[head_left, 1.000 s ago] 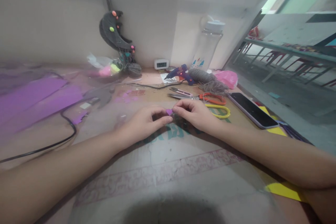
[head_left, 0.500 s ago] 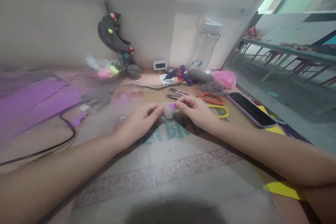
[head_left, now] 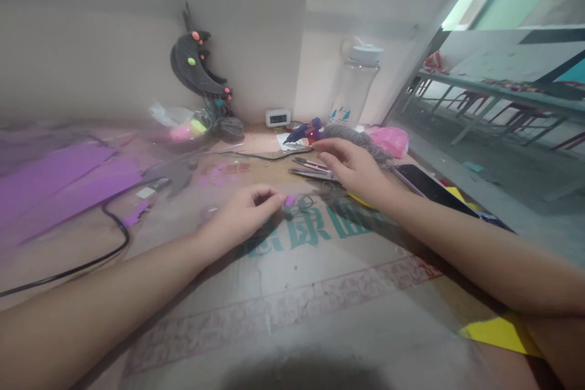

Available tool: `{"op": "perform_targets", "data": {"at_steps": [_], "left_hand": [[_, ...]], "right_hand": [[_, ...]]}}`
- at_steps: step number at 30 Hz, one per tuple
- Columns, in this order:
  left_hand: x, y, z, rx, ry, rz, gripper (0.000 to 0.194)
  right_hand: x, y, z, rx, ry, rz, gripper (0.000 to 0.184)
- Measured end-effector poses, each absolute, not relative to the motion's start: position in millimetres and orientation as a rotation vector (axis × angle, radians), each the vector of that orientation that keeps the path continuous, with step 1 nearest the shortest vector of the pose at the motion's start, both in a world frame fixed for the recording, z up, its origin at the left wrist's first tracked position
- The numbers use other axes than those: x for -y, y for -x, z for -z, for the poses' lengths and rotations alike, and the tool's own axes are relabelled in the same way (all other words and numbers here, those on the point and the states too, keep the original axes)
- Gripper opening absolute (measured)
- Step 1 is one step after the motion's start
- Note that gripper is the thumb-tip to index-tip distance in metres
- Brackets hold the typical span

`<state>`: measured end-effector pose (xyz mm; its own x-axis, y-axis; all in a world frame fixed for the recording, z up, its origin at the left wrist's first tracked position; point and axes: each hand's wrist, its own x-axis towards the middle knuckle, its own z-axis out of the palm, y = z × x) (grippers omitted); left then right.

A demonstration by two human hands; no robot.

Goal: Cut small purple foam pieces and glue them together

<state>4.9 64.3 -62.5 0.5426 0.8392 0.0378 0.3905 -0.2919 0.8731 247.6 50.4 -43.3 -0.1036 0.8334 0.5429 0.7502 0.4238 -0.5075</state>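
Observation:
My left hand (head_left: pixel 253 210) is closed in a pinch on a small purple piece (head_left: pixel 289 200), possibly paper or foam. A thin dark loop (head_left: pixel 305 201) shows beside that piece; whether they are joined I cannot tell. My right hand (head_left: pixel 351 167) is raised over the tools, thumb and fingers apart, and nothing shows between them. Its fingertips are close to the dark blue glue gun (head_left: pixel 304 132), whose handle is partly hidden behind them. Below those fingers lie tweezers (head_left: pixel 311 163) and scissors (head_left: pixel 313 174), the scissors' handles mostly covered by the hand.
Grey yarn (head_left: pixel 356 136), a pink bag (head_left: pixel 388 140) and a clear bottle (head_left: pixel 359 85) stand behind. A phone (head_left: pixel 429 189) lies right. Purple sheets (head_left: pixel 68 183) and a black cable (head_left: pixel 123 234) lie left. A small clock (head_left: pixel 278 117) and a dark crescent ornament (head_left: pixel 194 64) are at the wall.
My right hand has moved away from the left, up and slightly right toward the glue gun. My left hand stays nearly in place with the purple piece now visible at its fingertips.

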Motion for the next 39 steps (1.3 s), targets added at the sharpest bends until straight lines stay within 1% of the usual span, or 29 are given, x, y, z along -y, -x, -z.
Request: {"op": "perform_targets", "data": {"at_steps": [2,4,7,12,17,25,31,36,39], "left_hand": [[-68,-4,65,-1.004,-1.807,-0.650,0.032],[-71,-4,67,-0.950,-1.740,-0.670,0.034],[-72,-4,68,-0.842,-1.664,-0.677,0.036],[-70,-5,64,-0.805,-1.541,-0.684,0.036],[-71,-4,66,-0.741,-1.414,-0.610,0.035],[-73,-3,73,-0.720,-1.448,-0.570,0.036],[-73,-2,73,-0.749,-1.480,-0.552,0.037],[-70,-3,70,-0.776,-1.501,-0.562,0.035],[-69,-4,68,-0.791,-1.511,-0.566,0.035]], "right_hand": [[-64,-261,48,1.960,1.429,0.023,0.029],[-74,-268,57,2.123,1.435,0.105,0.032],[-83,-270,70,2.285,1.442,0.108,0.037],[-85,-270,76,2.283,1.498,0.116,0.032],[-86,-272,75,2.209,1.577,0.087,0.040],[-92,-277,77,2.135,1.752,0.158,0.033],[-92,-276,74,2.135,1.715,0.116,0.032],[-90,-276,72,2.163,1.660,0.090,0.023],[-85,-274,69,2.044,1.611,0.101,0.024]]}}
